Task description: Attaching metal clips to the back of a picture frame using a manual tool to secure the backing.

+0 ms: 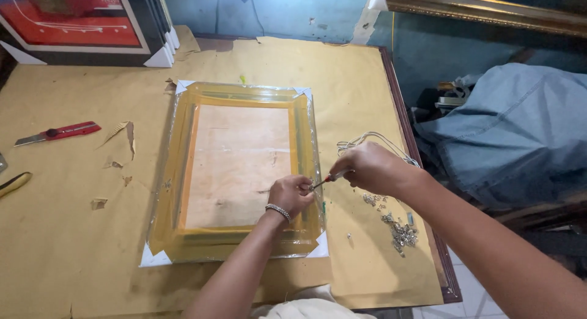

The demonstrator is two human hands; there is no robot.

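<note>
With the left hand point(292, 194) pinching something too small to tell on the wrapped frame point(235, 172) lying on the paper-covered table point(73, 245), the right hand point(371, 167) gripping the screwdriver point(324, 181) does best pressing squarely, turning slowly

A desk point(73, 245) covered in brown paper fills most of the view, its dark wooden edge showing on the right. Behind it stands a blue-green wall point(275, 13) with worn patches. Framed pictures point(85, 25) lean at the upper left, and a gilded frame point(489, 10) hangs upper right. Blue cloth point(513, 129) lies beside the desk over pale floor tiles point(471, 294).
</note>
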